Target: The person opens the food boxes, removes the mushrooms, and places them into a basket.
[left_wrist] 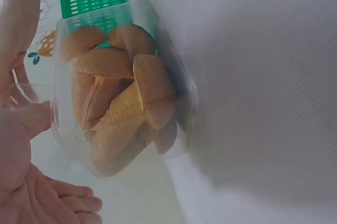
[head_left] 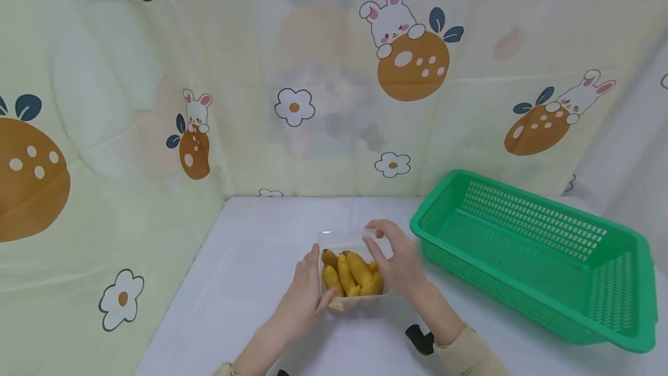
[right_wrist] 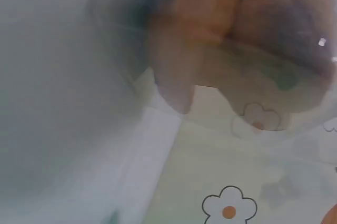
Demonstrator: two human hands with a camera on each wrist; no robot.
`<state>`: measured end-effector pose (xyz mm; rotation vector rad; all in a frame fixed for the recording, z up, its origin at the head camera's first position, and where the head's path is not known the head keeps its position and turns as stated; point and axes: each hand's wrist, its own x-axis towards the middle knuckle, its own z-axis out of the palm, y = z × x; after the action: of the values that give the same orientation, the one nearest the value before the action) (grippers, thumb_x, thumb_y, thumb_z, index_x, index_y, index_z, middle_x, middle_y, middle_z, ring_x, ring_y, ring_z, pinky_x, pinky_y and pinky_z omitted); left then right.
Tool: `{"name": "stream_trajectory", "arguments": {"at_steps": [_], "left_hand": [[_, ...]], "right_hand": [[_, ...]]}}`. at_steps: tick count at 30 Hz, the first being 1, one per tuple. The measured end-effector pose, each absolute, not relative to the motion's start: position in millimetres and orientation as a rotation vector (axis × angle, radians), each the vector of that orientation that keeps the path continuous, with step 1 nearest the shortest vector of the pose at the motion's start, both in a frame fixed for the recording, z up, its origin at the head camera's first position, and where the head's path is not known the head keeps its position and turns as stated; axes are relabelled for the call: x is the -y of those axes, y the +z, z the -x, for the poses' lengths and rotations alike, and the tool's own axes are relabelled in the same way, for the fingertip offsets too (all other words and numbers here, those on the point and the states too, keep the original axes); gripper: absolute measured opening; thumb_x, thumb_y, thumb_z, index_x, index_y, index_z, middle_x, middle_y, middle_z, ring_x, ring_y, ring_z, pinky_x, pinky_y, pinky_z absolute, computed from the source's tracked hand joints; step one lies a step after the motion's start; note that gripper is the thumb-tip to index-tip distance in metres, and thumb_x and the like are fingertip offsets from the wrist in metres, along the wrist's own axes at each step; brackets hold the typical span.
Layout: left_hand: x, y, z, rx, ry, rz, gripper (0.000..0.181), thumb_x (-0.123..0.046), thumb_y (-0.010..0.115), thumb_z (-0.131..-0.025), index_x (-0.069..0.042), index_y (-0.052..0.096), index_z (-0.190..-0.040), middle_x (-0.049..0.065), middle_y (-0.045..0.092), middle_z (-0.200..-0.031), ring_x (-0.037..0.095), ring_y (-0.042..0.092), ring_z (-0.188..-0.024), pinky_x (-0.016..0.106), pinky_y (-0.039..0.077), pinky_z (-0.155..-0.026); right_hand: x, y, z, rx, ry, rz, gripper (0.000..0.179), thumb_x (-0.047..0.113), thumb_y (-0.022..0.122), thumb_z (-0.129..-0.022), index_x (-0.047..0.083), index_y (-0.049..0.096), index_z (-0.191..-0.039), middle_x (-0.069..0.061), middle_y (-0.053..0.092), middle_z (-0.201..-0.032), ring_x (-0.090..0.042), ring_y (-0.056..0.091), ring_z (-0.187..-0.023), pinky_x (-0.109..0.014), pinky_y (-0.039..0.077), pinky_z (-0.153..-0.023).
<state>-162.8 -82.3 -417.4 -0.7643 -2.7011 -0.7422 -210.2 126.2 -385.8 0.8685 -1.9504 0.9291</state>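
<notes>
A clear plastic box (head_left: 344,304) stands on the white table, filled with several yellow, banana-like pieces (head_left: 359,268), which look brownish in the left wrist view. Along its left side lies my left hand (head_left: 302,292), fingers nearly straight, with the thumb touching the front rim. My right hand (head_left: 399,260) is bent over the back right corner. Its thumb and index finger pinch the edge of the clear lid (head_left: 341,239), which stands raised at the back of the box. In the right wrist view the box and its pieces (right_wrist: 284,40) are blurred, and no hand shows.
A large green slotted basket (head_left: 522,254) stands to the right, close to my right forearm. Behind the white table (head_left: 250,237) hangs a patterned cloth (head_left: 323,149) with rabbits and oranges. A black strap piece (head_left: 420,339) is by my right wrist.
</notes>
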Motion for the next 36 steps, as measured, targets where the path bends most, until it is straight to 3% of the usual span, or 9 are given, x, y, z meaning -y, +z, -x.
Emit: {"name": "stream_trajectory", "arguments": {"at_steps": [2, 4, 7, 11, 16, 24, 36], "left_hand": [[82, -417, 161, 2.707, -0.738, 0.758, 0.078, -0.027, 0.054, -0.094, 0.013, 0.007, -0.141, 0.033, 0.019, -0.143, 0.043, 0.022, -0.131, 0.049, 0.018, -0.107], [82, -417, 161, 2.726, -0.736, 0.757, 0.077, -0.028, 0.053, -0.095, 0.012, 0.007, -0.142, 0.032, 0.020, -0.143, 0.041, 0.020, -0.132, 0.048, 0.017, -0.107], [82, -416, 160, 2.766, -0.750, 0.757, 0.076, -0.028, 0.051, -0.096, 0.010, 0.006, -0.143, 0.031, 0.021, -0.143, 0.040, 0.019, -0.133, 0.048, 0.017, -0.107], [81, -419, 160, 2.781, -0.755, 0.782, 0.071, -0.026, 0.049, -0.097, 0.011, 0.008, -0.142, 0.030, 0.021, -0.144, 0.041, 0.019, -0.132, 0.048, 0.018, -0.107], [81, -421, 160, 2.773, -0.734, 0.813, 0.067, -0.025, 0.043, -0.099, 0.013, 0.008, -0.142, 0.028, 0.016, -0.147, 0.038, 0.017, -0.134, 0.047, 0.015, -0.108], [80, -418, 159, 2.733, -0.720, 0.851, 0.064, -0.024, 0.041, -0.100, 0.015, 0.010, -0.141, 0.030, 0.018, -0.145, 0.041, 0.018, -0.133, 0.049, 0.018, -0.107], [79, -420, 157, 2.766, -0.719, 0.814, 0.065, -0.024, 0.042, -0.099, 0.012, 0.009, -0.142, 0.027, 0.015, -0.147, 0.037, 0.016, -0.135, 0.047, 0.016, -0.108]], "right_hand": [[-125, -390, 217, 1.861, 0.905, -0.831, 0.013, 0.011, 0.059, -0.090, -0.002, 0.058, -0.089, -0.014, 0.062, -0.104, -0.028, 0.057, -0.095, -0.025, 0.046, -0.087], [-125, -394, 223, 1.863, 0.860, -0.805, 0.014, 0.011, 0.056, -0.090, -0.003, 0.059, -0.091, -0.017, 0.058, -0.118, -0.032, 0.051, -0.111, -0.033, 0.040, -0.098], [-128, -399, 228, 1.999, 0.752, -0.756, 0.029, 0.007, 0.058, -0.085, -0.001, 0.060, -0.112, -0.017, 0.042, -0.138, -0.036, 0.032, -0.129, -0.052, 0.024, -0.106], [-131, -405, 232, 2.169, 0.597, -0.674, 0.045, 0.008, 0.062, -0.083, 0.000, 0.055, -0.126, -0.019, 0.028, -0.146, -0.039, 0.017, -0.134, -0.066, 0.008, -0.102], [-131, -407, 238, 2.400, 0.499, -0.548, 0.041, 0.016, 0.063, -0.087, 0.004, 0.057, -0.126, -0.019, 0.026, -0.147, -0.037, 0.015, -0.136, -0.068, 0.010, -0.101], [-133, -414, 238, 2.696, 0.620, -0.494, 0.043, 0.028, 0.051, -0.096, -0.001, 0.054, -0.127, -0.024, 0.031, -0.143, -0.041, 0.018, -0.134, -0.069, 0.010, -0.100], [-139, -420, 234, 2.723, 0.815, -0.561, 0.052, 0.032, 0.050, -0.096, 0.002, 0.042, -0.138, -0.025, 0.024, -0.145, -0.045, 0.013, -0.134, -0.068, 0.012, -0.099]]}}
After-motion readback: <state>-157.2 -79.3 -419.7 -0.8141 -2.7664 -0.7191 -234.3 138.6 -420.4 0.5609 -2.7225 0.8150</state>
